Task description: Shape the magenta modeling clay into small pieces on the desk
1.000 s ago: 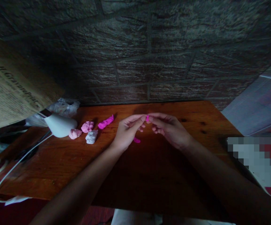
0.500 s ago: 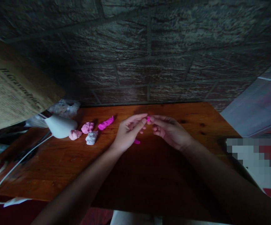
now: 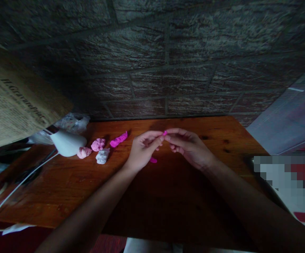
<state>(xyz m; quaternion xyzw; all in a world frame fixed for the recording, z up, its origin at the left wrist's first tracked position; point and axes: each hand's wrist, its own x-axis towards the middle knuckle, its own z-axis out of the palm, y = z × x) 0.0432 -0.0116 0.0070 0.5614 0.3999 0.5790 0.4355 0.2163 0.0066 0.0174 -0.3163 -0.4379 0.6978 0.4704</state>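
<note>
1. As is shown in the head view, a small magenta piece (image 3: 165, 133) is pinched above the counter (image 3: 70, 196) between the fingertips of the left hand (image 3: 143, 149) and the right hand (image 3: 190, 146).
2. Compared with half a second ago, it is covered more by the right hand's fingertips; it appears to be still being worked.
3. Beside the left hand, a magenta scrap (image 3: 153, 160) is seen; farther left, a magenta roll (image 3: 119, 139).
</note>
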